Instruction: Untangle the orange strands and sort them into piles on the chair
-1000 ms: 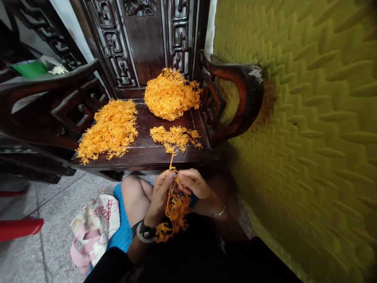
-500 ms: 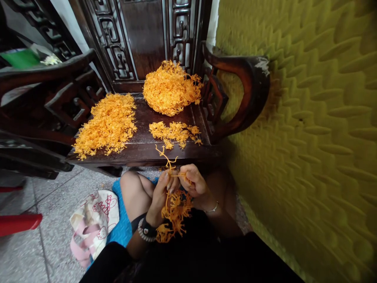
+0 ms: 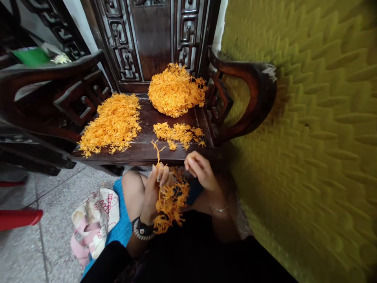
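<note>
Orange string (image 3: 172, 202), thin and branching; spidery tufts clumped below the left hand (image 3: 153, 188), a sparse forked end poking up above it. Left hand closed on the string, thumb against fingers. Right hand (image 3: 200, 169) raised just beside, apart from the left, fingers loosely curled; cannot tell if anything is pinched. Similar frizzy orange heaps (image 3: 112, 124) on the chair seat (image 3: 145, 114) beyond.
</note>
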A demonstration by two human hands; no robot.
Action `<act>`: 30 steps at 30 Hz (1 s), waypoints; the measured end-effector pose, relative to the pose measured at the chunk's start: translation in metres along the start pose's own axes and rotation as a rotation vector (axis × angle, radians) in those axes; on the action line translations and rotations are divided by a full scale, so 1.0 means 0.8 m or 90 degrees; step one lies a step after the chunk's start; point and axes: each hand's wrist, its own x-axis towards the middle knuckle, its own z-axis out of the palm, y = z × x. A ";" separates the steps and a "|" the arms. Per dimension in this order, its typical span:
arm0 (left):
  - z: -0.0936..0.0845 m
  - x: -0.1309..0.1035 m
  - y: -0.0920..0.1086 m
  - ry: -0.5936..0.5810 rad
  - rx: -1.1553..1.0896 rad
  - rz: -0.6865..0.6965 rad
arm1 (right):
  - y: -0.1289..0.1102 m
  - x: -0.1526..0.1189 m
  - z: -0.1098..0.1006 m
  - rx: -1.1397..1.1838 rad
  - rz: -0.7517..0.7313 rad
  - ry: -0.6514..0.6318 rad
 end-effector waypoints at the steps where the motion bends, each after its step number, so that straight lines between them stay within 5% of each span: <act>1: 0.001 -0.003 0.001 -0.011 0.005 0.010 | -0.003 0.009 -0.011 -0.109 -0.015 0.039; 6: 0.005 -0.010 0.005 -0.069 0.107 0.077 | 0.001 0.057 -0.054 -0.744 -0.070 0.280; 10: 0.004 -0.009 0.008 -0.075 0.138 0.104 | 0.016 0.072 -0.055 -0.978 -0.036 0.195; 12: 0.002 -0.009 0.010 -0.077 0.137 0.115 | 0.022 0.073 -0.054 -0.971 -0.044 0.190; 17: -0.001 -0.008 0.015 -0.099 0.030 0.137 | 0.026 0.075 -0.057 -0.898 -0.072 0.336; 25: 0.003 -0.005 0.016 -0.135 -0.021 0.138 | 0.034 0.086 -0.061 -0.842 -0.080 0.342; 30: 0.005 -0.002 0.017 -0.113 -0.016 0.140 | 0.013 0.063 -0.032 -0.629 -0.205 0.340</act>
